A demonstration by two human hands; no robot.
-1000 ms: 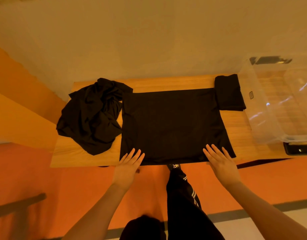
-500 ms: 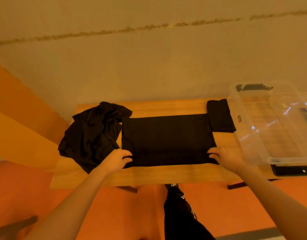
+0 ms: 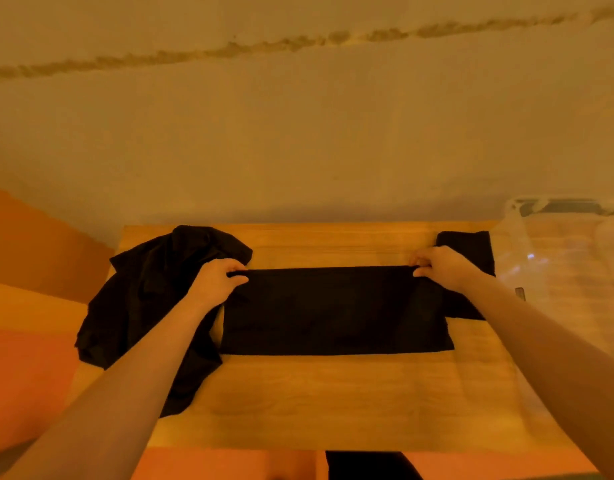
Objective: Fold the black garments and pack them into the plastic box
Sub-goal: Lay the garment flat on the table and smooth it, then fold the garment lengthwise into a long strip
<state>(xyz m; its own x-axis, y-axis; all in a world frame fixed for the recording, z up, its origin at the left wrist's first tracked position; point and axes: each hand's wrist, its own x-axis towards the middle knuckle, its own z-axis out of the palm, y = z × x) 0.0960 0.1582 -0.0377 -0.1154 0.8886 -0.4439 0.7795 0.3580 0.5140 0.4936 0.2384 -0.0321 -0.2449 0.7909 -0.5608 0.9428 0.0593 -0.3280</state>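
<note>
Both hands, left hand [image 3: 219, 280] and right hand [image 3: 439, 268], pinched the far corners of the garment [image 3: 333, 311] mid-frame on the counter [image 3: 316, 403]; edges needed aligning, then smoothing before the box [image 3: 558, 271] at right.

hands [image 3: 328, 278] pinching folded black garment [image 3: 333, 311], table [image 3: 319, 403]

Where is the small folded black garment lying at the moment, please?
In the head view, the small folded garment lies at the table's far right, beside the plastic box, just behind the right hand.
</note>
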